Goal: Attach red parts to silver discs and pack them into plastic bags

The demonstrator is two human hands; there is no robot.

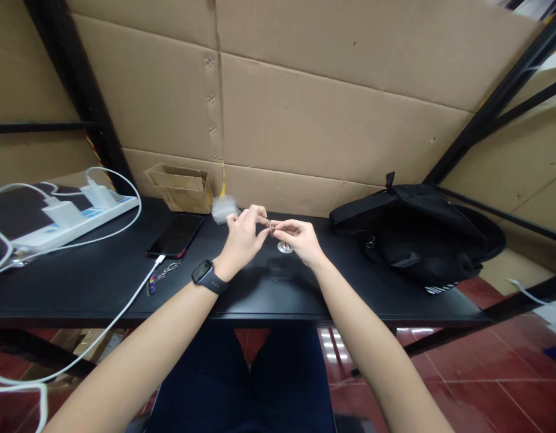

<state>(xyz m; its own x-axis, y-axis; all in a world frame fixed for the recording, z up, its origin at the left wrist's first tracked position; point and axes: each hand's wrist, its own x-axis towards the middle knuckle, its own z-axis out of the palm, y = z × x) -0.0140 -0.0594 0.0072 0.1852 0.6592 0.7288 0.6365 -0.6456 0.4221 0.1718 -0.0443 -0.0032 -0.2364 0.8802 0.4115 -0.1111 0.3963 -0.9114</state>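
Both forearms reach in from the near edge and converge over the black table [278, 305], wrists slightly bent, palms turned inward. The left hand [247, 236], a dark smartwatch [202, 272] at its wrist, pinches a thin metal piece [271, 228] between thumb and forefinger, its other fingers curled. The right hand [304, 242] meets it fingertip to fingertip, narrowly closed on the same piece. Just below the right fingertips is a round silvery disc [285, 248] with a red mark, too small to read; whether it hangs or rests, I cannot tell. Left of the grip lie a phone [175, 236] and a keychain [163, 278]; beyond it to the left, a cardboard box [184, 191]. Well right of the grip, a black bag [426, 231] bears a black-and-white striped patch
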